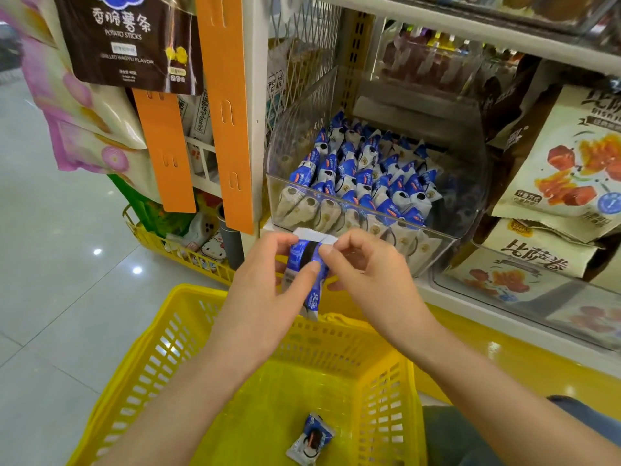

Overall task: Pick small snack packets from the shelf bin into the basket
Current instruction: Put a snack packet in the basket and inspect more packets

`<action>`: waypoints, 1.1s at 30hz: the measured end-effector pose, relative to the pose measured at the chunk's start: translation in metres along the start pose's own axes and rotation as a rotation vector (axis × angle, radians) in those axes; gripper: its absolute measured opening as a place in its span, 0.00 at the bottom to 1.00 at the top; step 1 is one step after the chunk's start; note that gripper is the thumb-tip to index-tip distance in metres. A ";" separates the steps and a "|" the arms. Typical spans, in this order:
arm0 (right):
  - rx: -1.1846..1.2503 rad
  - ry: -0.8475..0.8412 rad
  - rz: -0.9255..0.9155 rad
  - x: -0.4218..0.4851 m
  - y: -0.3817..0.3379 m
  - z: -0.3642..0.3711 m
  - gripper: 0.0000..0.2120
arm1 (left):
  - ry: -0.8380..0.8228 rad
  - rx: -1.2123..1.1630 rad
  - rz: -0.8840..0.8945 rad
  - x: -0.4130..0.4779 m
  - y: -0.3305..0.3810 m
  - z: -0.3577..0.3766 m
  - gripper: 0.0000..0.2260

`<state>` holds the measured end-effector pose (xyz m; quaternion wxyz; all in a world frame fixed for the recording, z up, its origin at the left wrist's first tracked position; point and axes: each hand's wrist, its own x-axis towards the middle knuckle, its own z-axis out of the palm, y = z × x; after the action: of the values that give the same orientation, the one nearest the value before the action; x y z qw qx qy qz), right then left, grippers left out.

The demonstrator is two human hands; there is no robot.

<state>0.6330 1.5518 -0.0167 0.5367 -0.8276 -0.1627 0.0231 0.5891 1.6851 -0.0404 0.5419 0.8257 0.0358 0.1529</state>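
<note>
Packet (307,274) was held over basket (161,358) far rim, in front of shelf bin (369,223) | L hand (265,297) curled round body, R hand (366,270) pinched top seam | another pkt (311,438) lay in basket | risk: two-hand tug could tear seam; early release so near rim could drop it outside.

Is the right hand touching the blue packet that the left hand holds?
Touching. The head view shows the right hand pinching the blue packet at its white top edge, while the left hand grips its body.
</note>
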 end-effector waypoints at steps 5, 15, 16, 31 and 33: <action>-0.243 -0.048 -0.181 -0.003 0.000 0.000 0.06 | -0.021 0.019 -0.008 0.001 -0.004 0.001 0.07; -0.315 -0.069 -0.310 -0.007 -0.002 0.006 0.05 | 0.063 0.202 0.066 0.001 -0.009 0.002 0.06; -0.281 -0.054 -0.287 -0.007 -0.002 0.007 0.05 | 0.078 0.214 0.077 0.001 -0.009 0.002 0.06; 0.252 -0.209 0.159 0.004 0.004 0.015 0.09 | 0.066 -0.024 -0.060 0.006 -0.002 -0.002 0.09; 0.219 -0.167 0.153 0.005 0.005 0.015 0.08 | 0.042 -0.114 -0.145 0.006 -0.003 0.002 0.08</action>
<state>0.6354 1.5643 -0.0270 0.6049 -0.7693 -0.1399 0.1505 0.5955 1.6858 -0.0430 0.5968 0.7852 0.0982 0.1324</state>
